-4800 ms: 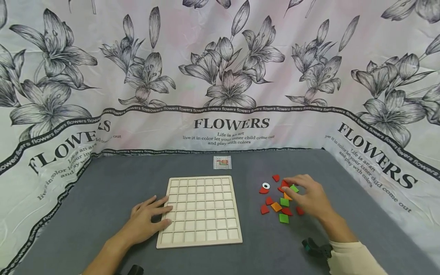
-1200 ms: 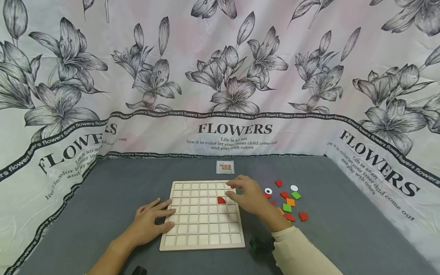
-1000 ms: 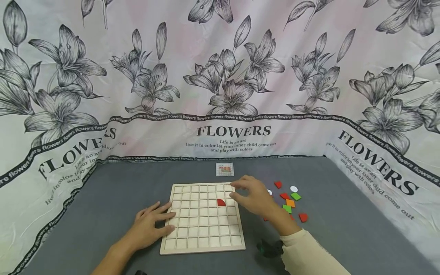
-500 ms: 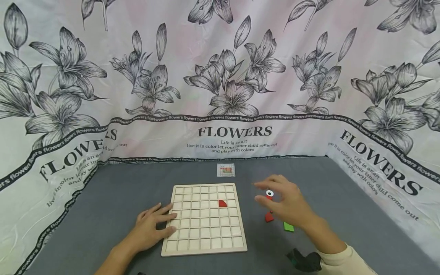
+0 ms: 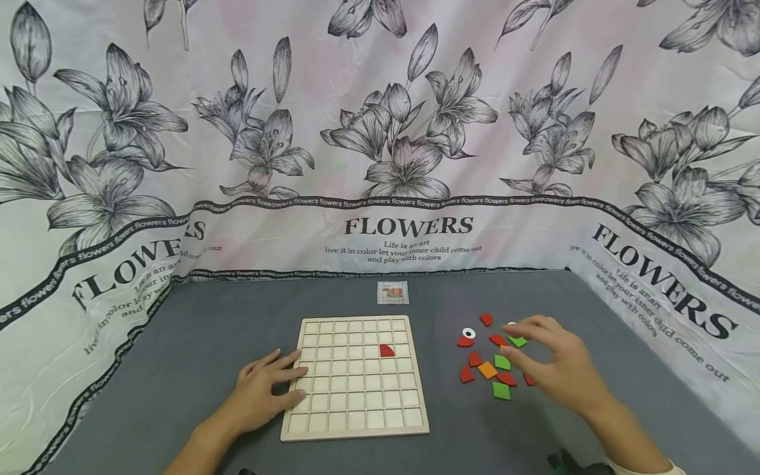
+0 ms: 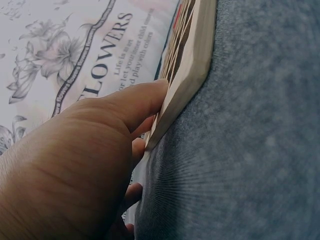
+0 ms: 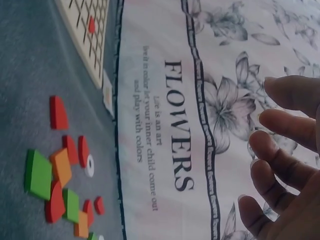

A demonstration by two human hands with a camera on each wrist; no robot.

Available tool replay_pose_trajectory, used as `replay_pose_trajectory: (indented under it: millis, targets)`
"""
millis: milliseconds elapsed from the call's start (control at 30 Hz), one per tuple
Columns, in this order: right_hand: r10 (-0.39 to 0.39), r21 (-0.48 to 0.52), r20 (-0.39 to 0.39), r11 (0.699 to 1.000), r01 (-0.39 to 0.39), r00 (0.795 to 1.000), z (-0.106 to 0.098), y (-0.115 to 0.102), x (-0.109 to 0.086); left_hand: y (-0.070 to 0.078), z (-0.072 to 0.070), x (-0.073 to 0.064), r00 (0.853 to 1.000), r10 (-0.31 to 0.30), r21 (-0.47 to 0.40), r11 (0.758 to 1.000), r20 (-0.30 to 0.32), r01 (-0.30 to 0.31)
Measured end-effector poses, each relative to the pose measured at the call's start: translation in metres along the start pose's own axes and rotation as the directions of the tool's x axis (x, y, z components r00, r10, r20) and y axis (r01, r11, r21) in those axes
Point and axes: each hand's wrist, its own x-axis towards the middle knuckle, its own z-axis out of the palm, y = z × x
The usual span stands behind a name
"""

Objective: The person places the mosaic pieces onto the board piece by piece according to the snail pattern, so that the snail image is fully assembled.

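Observation:
My left hand (image 5: 258,396) rests on the left edge of a pale wooden grid board (image 5: 356,382), fingers spread and the thumb (image 6: 145,102) against its rim. One red quarter-round tile (image 5: 386,350) sits in a cell toward the board's upper right. Over at the right, my right hand (image 5: 564,363) hovers above loose coloured tiles, thumb and forefinger apart with nothing between them. In the right wrist view its fingers (image 7: 280,155) are loosely bent and bare. The hand partly covers a green tile (image 5: 518,342), an orange one and a white disc.
Beside the board lie several red tiles (image 5: 468,375), green squares (image 5: 501,391), an orange square (image 5: 488,370) and a white disc with a black centre (image 5: 468,334). A small picture card (image 5: 393,293) lies behind the board. A flower-printed cloth (image 5: 410,244) walls the grey table (image 5: 237,310).
A red quarter-round tile now sits in the board, which held none in the oldest frame. My right hand has moved from the board rightward to the loose tiles; my left hand stays.

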Motion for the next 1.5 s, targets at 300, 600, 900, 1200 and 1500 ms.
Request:
replay_pose_trajectory:
  millis: [300,600,900,1200,1500]
  targets:
    - [0.058,-0.021,0.018,0.998,-0.057,0.998,-0.01,0.023,-0.018,0.002,0.0,0.0,1.0,0.009,0.001,1.0,-0.02,-0.009]
    - [0.229,-0.115,0.092,0.969,-0.218,0.969,-0.011,0.049,-0.039,0.001,0.0,-0.001,1.0,0.006,0.002,1.0,-0.017,-0.006]
    - [0.343,-0.151,0.202,0.936,-0.317,0.917,-0.006,0.075,-0.053,0.001,0.0,-0.001,1.0,0.002,0.004,1.0,-0.012,-0.002]
    - [0.361,-0.19,0.28,0.929,-0.317,0.89,0.002,0.095,-0.066,0.003,-0.001,-0.001,1.0,0.01,-0.009,1.0,-0.01,-0.01]
    - [0.395,-0.189,0.339,0.918,-0.35,0.854,0.007,0.099,-0.068,0.003,-0.001,-0.001,1.0,0.005,0.001,1.0,-0.019,-0.005]
